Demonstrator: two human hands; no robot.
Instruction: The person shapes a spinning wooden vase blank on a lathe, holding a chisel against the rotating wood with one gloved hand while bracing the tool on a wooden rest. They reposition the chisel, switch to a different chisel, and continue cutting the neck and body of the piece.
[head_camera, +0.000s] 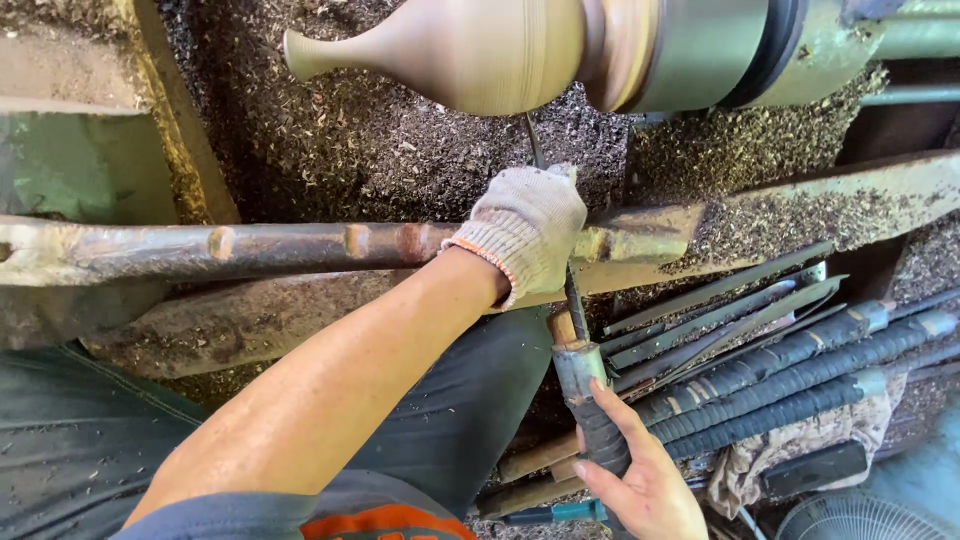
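Gloved L hand (525, 232) grip closed on chisel (570, 300) shaft; bare R hand (640, 480) wraps taped handle (598, 425).

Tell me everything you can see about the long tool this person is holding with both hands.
The turning tool is a thin dark metal shaft set in a wooden collar and a grey handle wrapped in black tape. It runs steeply from lower right up toward the underside of the vase-shaped wooden piece on the lathe; its tip is hidden. The gloved left hand presses the shaft onto the rusty rest bar. The bare right hand holds the taped handle.
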